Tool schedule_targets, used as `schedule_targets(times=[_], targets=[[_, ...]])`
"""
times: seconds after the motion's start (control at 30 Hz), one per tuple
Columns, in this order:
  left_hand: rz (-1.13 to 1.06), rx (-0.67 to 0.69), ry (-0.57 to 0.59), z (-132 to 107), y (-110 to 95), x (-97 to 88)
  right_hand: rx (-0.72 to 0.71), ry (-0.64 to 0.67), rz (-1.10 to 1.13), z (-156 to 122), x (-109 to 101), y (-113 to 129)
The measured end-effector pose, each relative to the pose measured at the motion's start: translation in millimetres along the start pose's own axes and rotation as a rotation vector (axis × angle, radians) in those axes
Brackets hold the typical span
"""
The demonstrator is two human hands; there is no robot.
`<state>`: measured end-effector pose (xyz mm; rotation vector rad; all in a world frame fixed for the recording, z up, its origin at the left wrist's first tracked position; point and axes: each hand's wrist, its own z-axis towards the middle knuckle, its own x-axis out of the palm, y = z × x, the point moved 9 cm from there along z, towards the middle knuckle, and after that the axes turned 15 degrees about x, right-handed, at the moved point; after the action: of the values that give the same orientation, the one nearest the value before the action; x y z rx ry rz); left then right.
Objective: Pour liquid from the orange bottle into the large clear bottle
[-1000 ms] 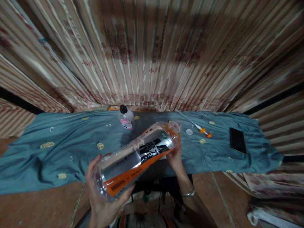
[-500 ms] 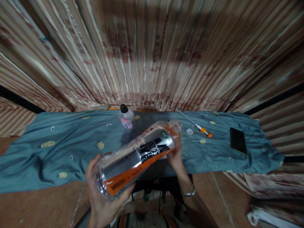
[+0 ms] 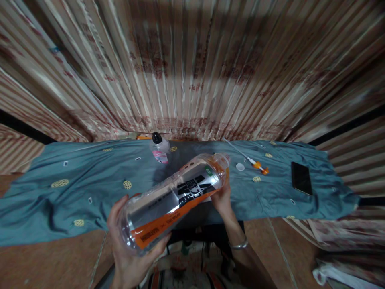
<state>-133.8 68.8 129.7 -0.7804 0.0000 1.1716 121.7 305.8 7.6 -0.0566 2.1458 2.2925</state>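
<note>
Head: two hands (image 3: 129,259), one large bottle (image 3: 173,202)

Single head-worn view, facing forward and down, close above long teal cloth-covered table (image 3: 105,172), striped beige fabric curtain (image 3: 183,52) beyond

Dark phone (image 3: 301,178) flat toward right end of creased, teal cloth-covered counter (image 3: 105,200). Black-capped bottle (image 3: 159,150) upright near back edge. Striped curtains (image 3: 180,60) behind and both sides; brown tiled floor (image 3: 296,241) below.

Dim light leaves glare on the bottle (image 3: 173,202).
</note>
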Motion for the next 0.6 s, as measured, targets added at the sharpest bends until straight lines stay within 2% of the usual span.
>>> schedule_targets(times=[0.3,0.4,0.5,0.53,0.6], targets=[[-0.082,-0.203,-0.018,-22,29,7.6,0.004,-0.049,-0.092,2,-3,-1],[-0.217,-0.393,0.025,-29,49,15.7,0.027,-0.027,-0.078,2,-3,-2],[-0.467,-0.625,0.096,-42,65,34.2,0.049,-0.024,-0.074,2,-1,-3],[-0.579,-0.705,0.078,-48,69,41.4,0.056,-0.029,-0.075,3,-1,-4],[-0.8,-0.851,-0.038,-61,74,56.3,0.072,-0.033,-0.077,2,1,-5]])
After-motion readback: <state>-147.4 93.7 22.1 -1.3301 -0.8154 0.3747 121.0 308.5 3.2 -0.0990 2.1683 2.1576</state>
